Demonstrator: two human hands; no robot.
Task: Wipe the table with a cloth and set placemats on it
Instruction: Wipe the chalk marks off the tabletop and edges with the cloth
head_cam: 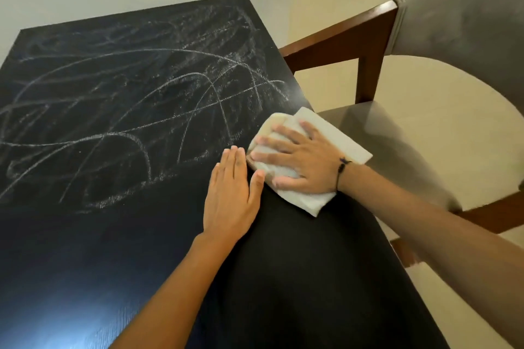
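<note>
Two hands are down on the dark bench point(85, 249), and I am in the wiping step. My right hand point(300, 161) lies flat on top of the white cloth point(340, 147), with its fingers point(272, 139) spread apart and straight, pressing the cloth down. They are not curled round it. The cloth sits at the right edge of the bench, and one corner hangs a little past the edge, over the chair seat point(397, 133). My left hand point(231, 193) rests flat on the bench just beside the cloth, fingers straight and close together, holding nothing. I think it is there to steady me.

Lots of white chalky scribbles point(136, 99) cover the far and middle part of the bench. The near part looks dark and clean. So I judge the wiping is only partly done.

Next I think I must push the cloth to the left and away from me, right over the scribbles, and press hard so the marks come off. I should keep the cloth flat under my palm so it does not bunch up or slip off the edge.

I see no placemats anywhere yet, so that step has to wait.
</note>
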